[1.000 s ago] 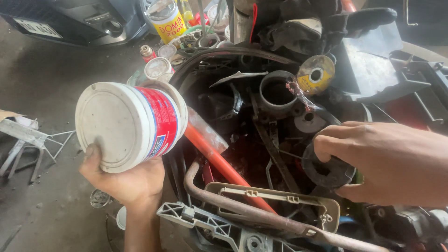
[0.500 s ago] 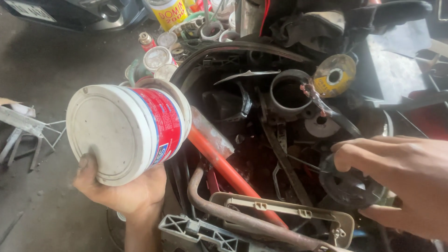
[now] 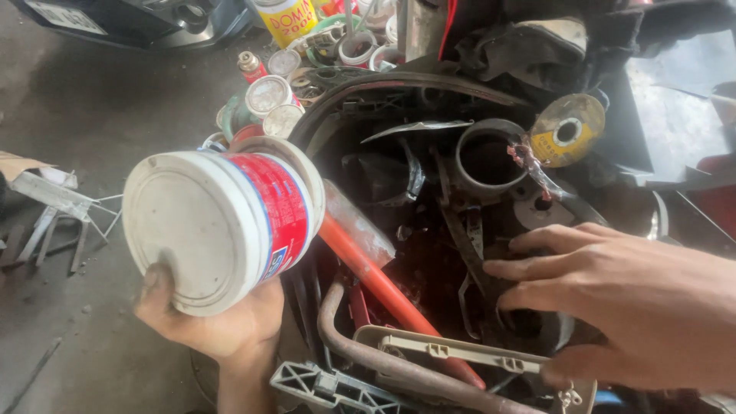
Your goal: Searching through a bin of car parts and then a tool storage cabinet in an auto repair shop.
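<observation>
**Right hand has let go of the black round part; tub held tipped over the open machine bay**

Change noted: a second ago the right hand (image 3: 636, 307) was closed around a black round part low in the bay. Half a second ago the fingers had begun to lift off it. Now they lie spread and flat above that spot, gripping nothing; the part is mostly hidden beneath the palm, at about 5 o'clock in the view. In my judgement the part has been seated or released, and the hand is steadying or feeling over it.

The left hand (image 3: 211, 322) has kept its hold throughout. It is clamped under the white plastic tub (image 3: 222, 230), thumb on the base rim. The tub has a red label, lies on its side with the base toward the camera, and its mouth points toward the bay. It sits at 9 o'clock, just left of the bay edge, and has drifted slightly upward across the three views.

Count of items:
- One white tub, in hand.
- One orange tube (image 3: 383, 287), running diagonally from centre toward 6 o'clock.
- One bent grey pipe (image 3: 360, 353) at 6 o'clock.
- One black round opening (image 3: 491, 157) at 12 o'clock.
- One yellow spool (image 3: 567, 130) at 1 o'clock.
- One yellow can (image 3: 287, 19) at 11 o'clock, among several small tins and caps; exact number cannot be told.
</observation>
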